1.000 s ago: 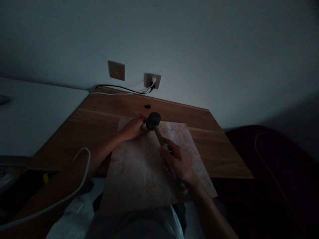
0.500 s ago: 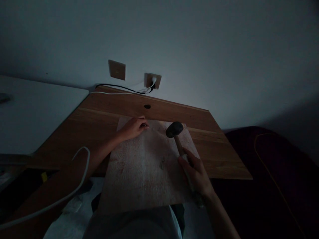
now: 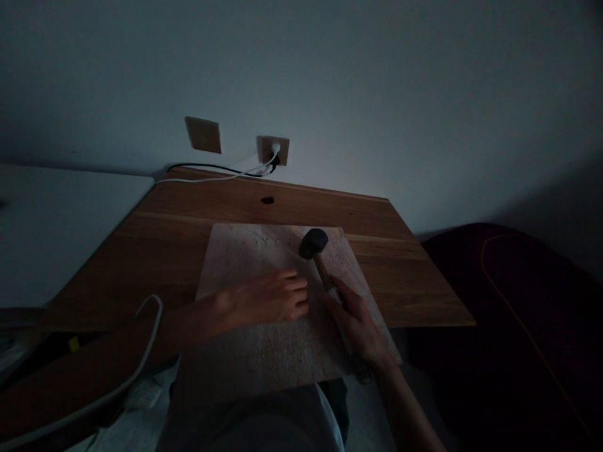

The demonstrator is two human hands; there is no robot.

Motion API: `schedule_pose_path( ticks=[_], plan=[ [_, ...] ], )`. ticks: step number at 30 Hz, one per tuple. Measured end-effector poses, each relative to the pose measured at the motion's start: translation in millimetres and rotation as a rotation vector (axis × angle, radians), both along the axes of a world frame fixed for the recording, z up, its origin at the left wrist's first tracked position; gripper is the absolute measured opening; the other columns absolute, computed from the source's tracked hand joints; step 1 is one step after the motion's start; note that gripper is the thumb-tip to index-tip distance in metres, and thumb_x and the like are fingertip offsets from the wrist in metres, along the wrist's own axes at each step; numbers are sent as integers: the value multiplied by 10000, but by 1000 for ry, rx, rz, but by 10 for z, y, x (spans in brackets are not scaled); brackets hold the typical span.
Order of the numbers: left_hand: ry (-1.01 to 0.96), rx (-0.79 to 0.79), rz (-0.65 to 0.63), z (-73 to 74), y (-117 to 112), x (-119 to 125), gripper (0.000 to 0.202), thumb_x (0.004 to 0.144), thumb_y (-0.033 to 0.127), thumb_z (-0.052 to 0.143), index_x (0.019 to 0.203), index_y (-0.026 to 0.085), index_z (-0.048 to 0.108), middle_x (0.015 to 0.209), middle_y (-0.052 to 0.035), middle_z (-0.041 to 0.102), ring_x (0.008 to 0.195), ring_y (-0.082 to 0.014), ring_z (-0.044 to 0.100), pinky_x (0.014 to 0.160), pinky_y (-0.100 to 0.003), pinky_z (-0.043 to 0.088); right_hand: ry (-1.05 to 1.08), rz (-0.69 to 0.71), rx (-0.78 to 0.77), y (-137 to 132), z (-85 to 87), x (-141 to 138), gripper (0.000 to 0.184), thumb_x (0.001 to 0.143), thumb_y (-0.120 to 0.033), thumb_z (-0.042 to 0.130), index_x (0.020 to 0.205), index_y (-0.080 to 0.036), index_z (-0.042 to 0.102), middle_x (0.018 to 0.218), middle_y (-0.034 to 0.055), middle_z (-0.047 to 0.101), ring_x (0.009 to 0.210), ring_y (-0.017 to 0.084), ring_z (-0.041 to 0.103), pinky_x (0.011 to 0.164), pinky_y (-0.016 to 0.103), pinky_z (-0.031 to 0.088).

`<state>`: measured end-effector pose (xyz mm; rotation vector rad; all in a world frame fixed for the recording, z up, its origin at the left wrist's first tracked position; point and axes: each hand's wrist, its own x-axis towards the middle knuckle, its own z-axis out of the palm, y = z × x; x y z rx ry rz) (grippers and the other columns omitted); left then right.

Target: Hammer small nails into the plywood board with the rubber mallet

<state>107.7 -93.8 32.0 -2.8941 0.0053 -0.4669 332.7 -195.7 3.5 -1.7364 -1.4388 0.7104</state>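
My right hand grips the handle of a mallet with a dark rounded head, held over the right part of a pale wooden board. Over the board's middle is my left hand, its fingers curled down; whatever they hold, if anything, is hidden under them. Near the board's far edge is a row of several tiny nail-like pieces, too small to make out well.
The board lies on a brown wooden desk with a dark hole near the wall. Cables run to a wall socket. A white cable hangs across my left forearm. A dark red surface stands at the right.
My left hand has moved from the board's far edge back toward me to its middle, uncovering the tiny pieces there. The mallet stays in my right hand; the view has shifted slightly.
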Motion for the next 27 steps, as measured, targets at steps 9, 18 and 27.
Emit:
schedule_pose_path(
  ticks=[9,18,27],
  plan=[
    [33,7,55,16,29,-94,173,1046,137,605,984,253,718,871,-10,708,852,-189,639,805,-344,490,78,45,-22,12,19,-25,554,947,-488,640,1375,-148,733,1142,122,826,1063,321,760,942,430,611],
    [-256,-436,382,-257,325,-749,140,1041,178,610,1093,212,735,960,-31,751,885,-187,707,865,-336,558,98,47,-70,-16,58,-27,614,962,-541,626,1411,-130,706,889,88,799,794,268,743,702,357,611],
    [-243,-624,495,-325,381,-882,159,983,201,670,1109,236,761,1073,-53,771,1014,-217,733,937,-375,588,84,20,-41,2,111,-58,553,936,-521,648,1343,-161,749,1117,122,819,1008,319,762,870,413,622]
  ],
)
